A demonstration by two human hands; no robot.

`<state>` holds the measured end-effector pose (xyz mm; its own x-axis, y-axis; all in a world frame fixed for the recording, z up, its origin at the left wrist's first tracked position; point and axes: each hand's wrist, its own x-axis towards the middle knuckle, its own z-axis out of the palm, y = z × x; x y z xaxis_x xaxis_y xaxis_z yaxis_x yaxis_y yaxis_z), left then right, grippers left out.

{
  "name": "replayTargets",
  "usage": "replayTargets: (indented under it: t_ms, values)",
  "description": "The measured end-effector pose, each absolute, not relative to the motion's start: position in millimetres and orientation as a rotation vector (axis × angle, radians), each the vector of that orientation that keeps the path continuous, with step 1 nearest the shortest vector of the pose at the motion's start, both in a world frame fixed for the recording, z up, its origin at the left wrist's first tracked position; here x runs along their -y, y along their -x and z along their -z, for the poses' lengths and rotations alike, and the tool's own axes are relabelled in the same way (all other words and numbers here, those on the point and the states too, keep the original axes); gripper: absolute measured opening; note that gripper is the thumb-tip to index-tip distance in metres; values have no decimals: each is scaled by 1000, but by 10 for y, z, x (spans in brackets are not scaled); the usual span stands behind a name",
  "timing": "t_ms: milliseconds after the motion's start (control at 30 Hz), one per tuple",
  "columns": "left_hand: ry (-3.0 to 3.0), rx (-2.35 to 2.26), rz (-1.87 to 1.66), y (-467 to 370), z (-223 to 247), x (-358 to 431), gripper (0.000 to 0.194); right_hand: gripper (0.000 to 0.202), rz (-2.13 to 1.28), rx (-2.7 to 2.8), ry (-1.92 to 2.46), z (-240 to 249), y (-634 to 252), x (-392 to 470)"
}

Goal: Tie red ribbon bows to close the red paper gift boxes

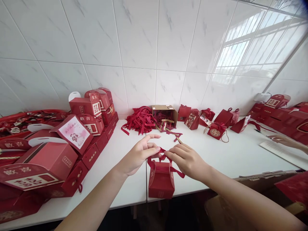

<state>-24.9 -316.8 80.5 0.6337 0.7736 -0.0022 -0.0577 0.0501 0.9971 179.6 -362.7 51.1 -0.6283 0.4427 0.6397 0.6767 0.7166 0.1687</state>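
Observation:
A small red gift box (161, 183) stands at the table's front edge, just below both hands. Red ribbon (178, 172) runs through its top, with one end trailing to the right. My left hand (141, 152) pinches the ribbon between thumb and finger above the box, its other fingers partly extended. From the other side, my right hand (189, 160) grips the ribbon close by, fingers curled. Between the hands the ribbon forms a small loop or knot; its exact shape is partly hidden by the fingers.
A heap of red ribbons (141, 119) lies by the wall beside an open cardboard box (165, 112) of ribbon pieces. Stacked red gift boxes (91, 154) fill the left. Several small boxes (218, 130) stand back right. Another person's hand (286, 140) rests near paper (281, 154) at right.

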Motion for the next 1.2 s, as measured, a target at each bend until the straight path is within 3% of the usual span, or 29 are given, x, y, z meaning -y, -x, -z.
replayTargets:
  t_ms: [133, 300, 433, 533, 700, 800, 900, 1100, 1200]
  values:
    - [-1598, -698, -764, 240, -768, 3209, 39, 27, 501, 2285, 830, -476, -1777, 3635]
    - [-2513, -598, -1325, 292, -645, 3204, 43, 30, 74, 1913, 966, -461, -1745, 3732]
    - [-2839, -680, -1565, 564, -558, 3167, 41, 24, -15, 1881, 1323, -471, -1891, 3895]
    - [-2747, -1044, -1485, 973, -410, 3115, 25, 28, 60, 2047, 1829, -357, -2131, 4035]
    - [-2405, -1435, -929, 1614, 139, 2966, 20, 27, -22, 2107, 2412, 62, -2460, 4104]
    - [-2296, -1436, -698, 1664, 406, 2943, 21, 25, -38, 2184, 2371, 207, -2460, 4042]
    - [-2280, -1354, -719, 1447, 451, 3017, 20, 27, -48, 2172, 2178, 186, -2355, 3956]
    - [-1825, -1123, -931, 729, 295, 3233, 15, 38, -772, 2018, 1714, 81, -2057, 3776]
    - [-1742, -1093, -921, 470, 326, 3297, 16, 52, -965, 2016, 1507, 106, -1906, 3722]
